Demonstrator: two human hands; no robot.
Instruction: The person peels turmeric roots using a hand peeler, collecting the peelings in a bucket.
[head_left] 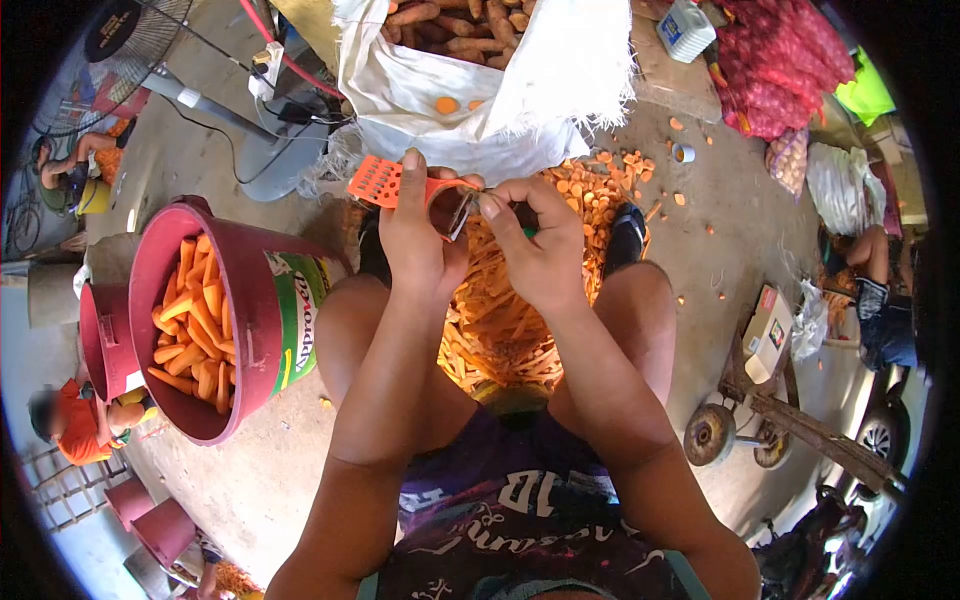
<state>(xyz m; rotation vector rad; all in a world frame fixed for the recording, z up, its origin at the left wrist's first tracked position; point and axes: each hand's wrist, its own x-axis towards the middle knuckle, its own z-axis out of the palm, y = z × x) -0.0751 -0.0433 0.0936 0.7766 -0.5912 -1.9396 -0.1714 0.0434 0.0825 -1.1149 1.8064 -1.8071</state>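
In my left hand (425,230) is an orange peeler with a grater-like handle (376,182); the fingers are closed around it and the thumb lies along its top. My right hand (540,240) pinches the peeler's metal blade end (462,216) between thumb and fingertips. Both hands are raised above a heap of orange carrot peelings (500,330) between my knees. Cut carrot ends (590,190) lie scattered beyond the heap. What exactly the right fingertips grip at the blade is partly hidden.
A red bucket (265,320) of peeled carrots (200,325) stands at my left. Ahead sits a white sack (560,70) of unpeeled carrots (455,30). A standing fan (115,35), a wheeled cart (735,420) and red net bags (780,60) are around. Other people are at the sides.
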